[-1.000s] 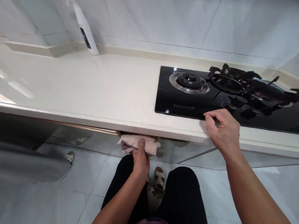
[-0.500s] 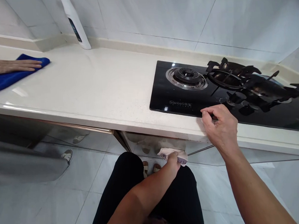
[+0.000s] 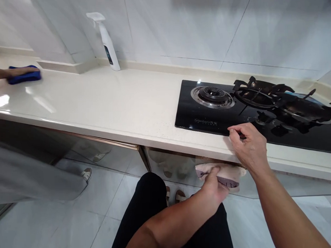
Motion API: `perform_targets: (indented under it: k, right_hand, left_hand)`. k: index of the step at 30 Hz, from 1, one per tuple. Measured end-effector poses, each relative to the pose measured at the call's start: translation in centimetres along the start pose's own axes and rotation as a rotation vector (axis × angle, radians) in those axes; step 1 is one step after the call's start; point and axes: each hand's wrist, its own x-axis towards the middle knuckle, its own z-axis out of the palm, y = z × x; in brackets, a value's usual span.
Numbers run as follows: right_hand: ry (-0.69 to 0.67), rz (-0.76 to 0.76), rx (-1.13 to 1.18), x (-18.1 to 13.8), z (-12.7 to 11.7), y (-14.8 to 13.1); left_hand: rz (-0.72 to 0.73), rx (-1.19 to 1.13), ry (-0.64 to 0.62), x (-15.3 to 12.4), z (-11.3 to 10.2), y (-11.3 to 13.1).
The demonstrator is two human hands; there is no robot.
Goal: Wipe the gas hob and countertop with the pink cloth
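Observation:
My left hand (image 3: 215, 187) is closed on a folded cream cleaning cloth (image 3: 224, 174) with a purple band, below the counter edge and against the glossy cabinet front (image 3: 178, 167). My right hand (image 3: 249, 141) rests at the front rim of the black glass gas stove (image 3: 187, 116). Its fingers are curled, with thumb and forefinger pinched together. Whatever they may hold is hidden. To the left of my right hand lies the bare cream countertop (image 3: 132, 103), with tiny specks near the stove's corner.
Another person's hand (image 3: 24, 71) presses a blue cloth (image 3: 25, 77) on the counter at far left. A white spray bottle (image 3: 108, 46) stands against the wall. Black pot supports (image 3: 262, 95) pile over the stove's right side. A cabinet door edge (image 3: 143, 161) juts out near my knees.
My left hand has moved the cream cloth rightward along the cabinet front. The other person's blue cloth has shifted back and is bunched smaller. My right hand stays at the stove rim.

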Motion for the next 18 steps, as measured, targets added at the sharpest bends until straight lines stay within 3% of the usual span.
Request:
perform_targets:
  k: [5,9,12,18]
  right_hand:
    - [0.004,0.001,-0.023,-0.2,0.0,0.0]
    - [0.001,0.013,-0.062,-0.3,-0.1,-0.2]
    - [0.006,0.015,-0.119,-0.5,-0.2,-0.2]
    - [0.009,0.007,-0.201,-0.6,-0.1,0.2]
  left_hand:
    - [0.129,0.015,-0.027,-4.3,-1.0,7.6]
    - [0.5,0.164,0.02,-6.6,-3.3,13.2]
    - [0.742,0.335,0.063,-8.3,-6.1,16.5]
    - [0.985,0.559,0.329,-13.1,-11.4,21.4]
